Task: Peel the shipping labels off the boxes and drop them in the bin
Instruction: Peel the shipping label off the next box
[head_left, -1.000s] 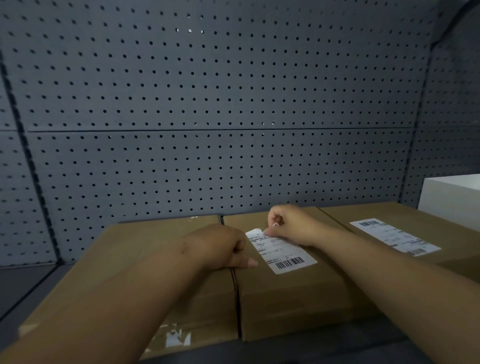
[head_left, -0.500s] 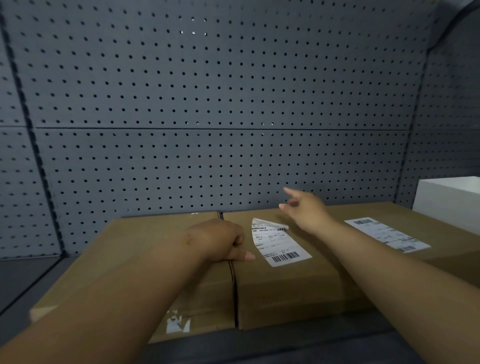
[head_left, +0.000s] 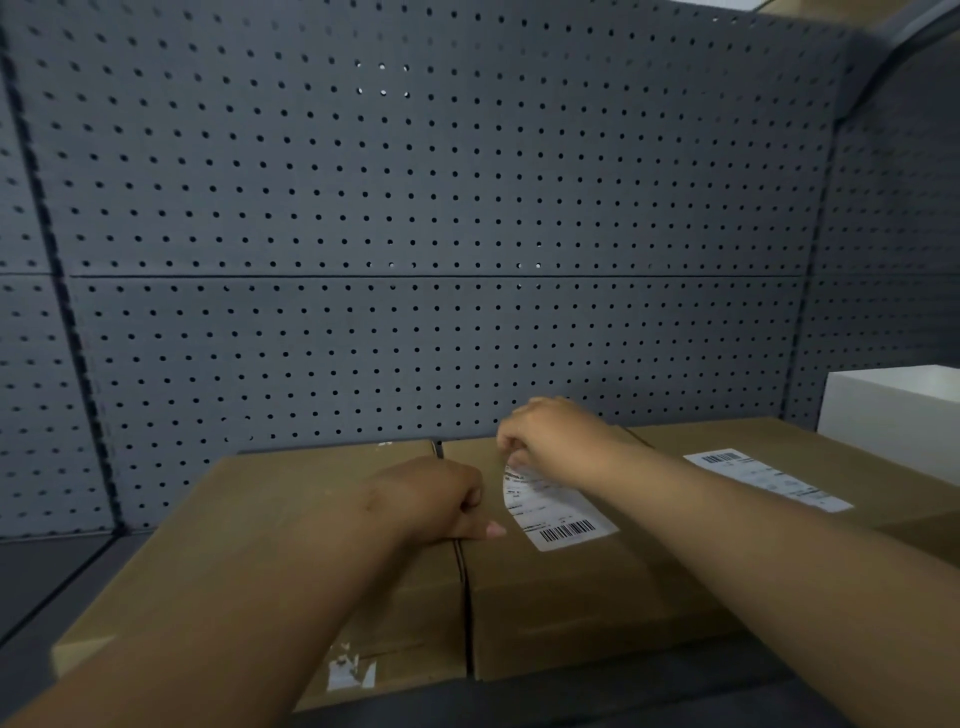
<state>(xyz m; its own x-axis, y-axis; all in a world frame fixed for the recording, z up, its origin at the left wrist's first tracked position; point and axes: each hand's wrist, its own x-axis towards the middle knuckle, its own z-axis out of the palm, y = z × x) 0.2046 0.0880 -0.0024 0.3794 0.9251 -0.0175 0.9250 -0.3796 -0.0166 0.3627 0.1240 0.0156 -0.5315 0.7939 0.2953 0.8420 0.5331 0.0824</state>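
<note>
Three brown cardboard boxes stand side by side on a dark shelf. The middle box (head_left: 571, 613) carries a white shipping label (head_left: 558, 512) with a barcode; its far end is lifted off the cardboard. My right hand (head_left: 550, 436) pinches that lifted far corner. My left hand (head_left: 431, 501) is closed in a loose fist and presses down on the seam between the left box (head_left: 270, 525) and the middle box. The right box (head_left: 883, 467) has a second label (head_left: 769, 478) lying flat on its top. No bin is in sight.
A grey pegboard wall (head_left: 415, 260) rises right behind the boxes. A white box (head_left: 893, 415) stands at the far right. Torn white label scraps (head_left: 350, 673) stick to the front face of the left box. Dark shelf surface (head_left: 47, 587) shows at the left.
My right hand let go of the label's far corner and lifted away half a second ago, and now it has come back down and pinches that raised corner again. My left hand stayed put.
</note>
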